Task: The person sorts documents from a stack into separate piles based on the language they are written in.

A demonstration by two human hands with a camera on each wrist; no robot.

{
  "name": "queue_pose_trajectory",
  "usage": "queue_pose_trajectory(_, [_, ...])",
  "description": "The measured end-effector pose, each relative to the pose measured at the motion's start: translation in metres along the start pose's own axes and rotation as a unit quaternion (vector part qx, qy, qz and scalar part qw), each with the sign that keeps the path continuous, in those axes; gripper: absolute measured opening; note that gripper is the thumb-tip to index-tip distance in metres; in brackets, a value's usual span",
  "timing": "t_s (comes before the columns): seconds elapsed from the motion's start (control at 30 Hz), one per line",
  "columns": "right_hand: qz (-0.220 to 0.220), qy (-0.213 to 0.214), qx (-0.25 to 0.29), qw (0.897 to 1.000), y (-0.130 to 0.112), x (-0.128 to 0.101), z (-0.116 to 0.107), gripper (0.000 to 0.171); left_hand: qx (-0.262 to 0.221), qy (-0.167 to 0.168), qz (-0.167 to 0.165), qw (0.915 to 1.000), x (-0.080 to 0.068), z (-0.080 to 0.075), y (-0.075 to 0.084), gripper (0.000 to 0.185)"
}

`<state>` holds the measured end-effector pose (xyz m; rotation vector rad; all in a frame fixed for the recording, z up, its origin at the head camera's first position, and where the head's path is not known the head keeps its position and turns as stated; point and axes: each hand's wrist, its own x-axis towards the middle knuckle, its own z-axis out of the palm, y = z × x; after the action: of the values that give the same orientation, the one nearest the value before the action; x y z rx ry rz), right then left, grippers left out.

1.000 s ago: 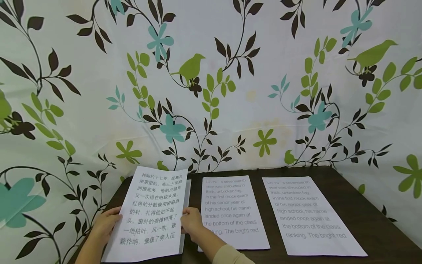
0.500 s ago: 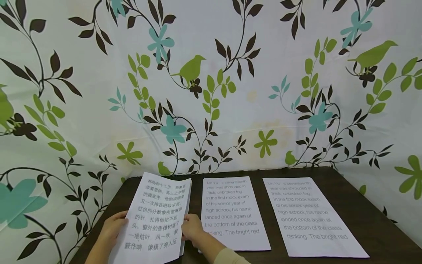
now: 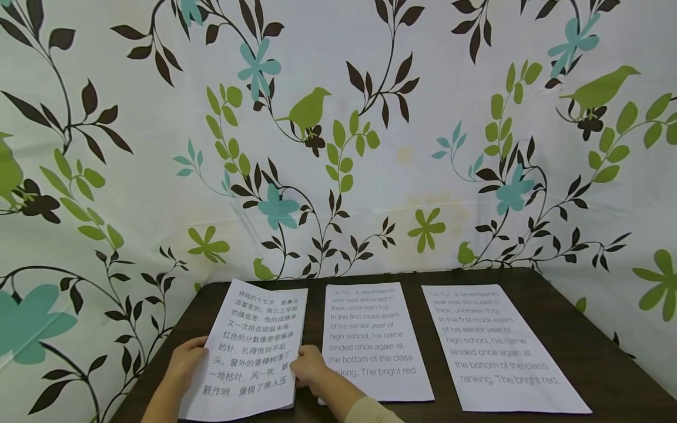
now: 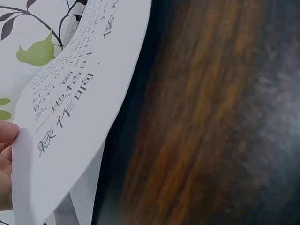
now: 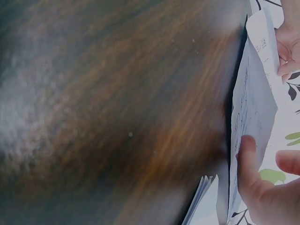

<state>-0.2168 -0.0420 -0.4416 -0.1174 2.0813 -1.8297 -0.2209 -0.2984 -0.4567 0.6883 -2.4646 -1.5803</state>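
Printed sheets with Chinese characters stand tilted over the left part of the table, the front sheet bowed. My left hand holds their left edge; in the left wrist view only some fingers show at the paper's edge. At the right edge, my right hand grips the sheets low down. In the right wrist view, a finger of that hand lies against the paper's face, with the thumb on the other side of the edge. More sheets show behind the front one along the right side.
Two stacks of paper with English text lie flat, a middle one right beside my right hand and another farther right. The dark wooden table ends at a patterned cloth backdrop.
Both hands have shifted slightly right with the sheets, whose top edge is lower now. The rear sheets stick out less on the right. The English stacks have stayed put.
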Motion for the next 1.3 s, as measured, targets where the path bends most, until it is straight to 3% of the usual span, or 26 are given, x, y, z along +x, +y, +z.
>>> queue_pose_trajectory(0.43, [0.009, 0.010, -0.028, 1.000, -0.001, 0.003, -0.004, 0.033, -0.003, 0.013, 0.024, 0.9996, 0.005, 0.002, -0.002, 0.040])
queue_pose_trajectory(0.9, [-0.006, 0.005, -0.068, 0.998, -0.009, 0.000, -0.009, 0.042, -0.026, 0.027, 0.030, 0.9988, 0.046, 0.008, -0.046, 0.065])
queue_pose_trajectory(1.07, [-0.028, 0.017, -0.089, 0.996, -0.011, -0.002, -0.016, 0.044, -0.047, 0.035, 0.031, 0.9978, 0.053, 0.009, -0.049, 0.064])
queue_pose_trajectory(1.3, [-0.023, 0.026, -0.095, 0.995, -0.016, -0.002, -0.029, 0.048, -0.049, 0.045, 0.026, 0.9975, 0.056, 0.013, -0.047, 0.066])
